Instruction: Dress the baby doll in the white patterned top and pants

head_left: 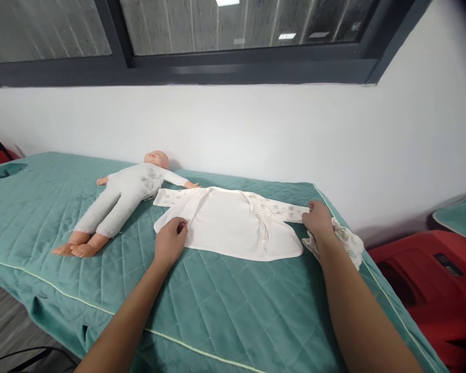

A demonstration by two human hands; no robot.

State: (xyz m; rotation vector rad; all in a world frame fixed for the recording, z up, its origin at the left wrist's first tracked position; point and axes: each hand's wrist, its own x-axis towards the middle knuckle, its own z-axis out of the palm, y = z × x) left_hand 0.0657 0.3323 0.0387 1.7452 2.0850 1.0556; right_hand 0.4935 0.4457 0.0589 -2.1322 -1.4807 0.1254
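Note:
A small white baby garment (225, 223) lies spread open on the green quilted bed cover, its patterned sleeves stretched to both sides. At its lower left edge, my left hand (171, 239) has its fingers closed on the cloth. My right hand (317, 220) pinches the cuff of the right-side sleeve. A baby doll (130, 186) in a pale bodysuit lies on its back to the left, one hand close to the garment's left sleeve. Partly behind my right wrist is a crumpled patterned cloth (349, 243).
The green bed (217, 305) stands against a white wall below a dark-framed window (236, 67). Red plastic furniture (423, 269) is beyond its right edge, with a green cushion (462, 215) behind. A black cable (34, 349) shows at lower left.

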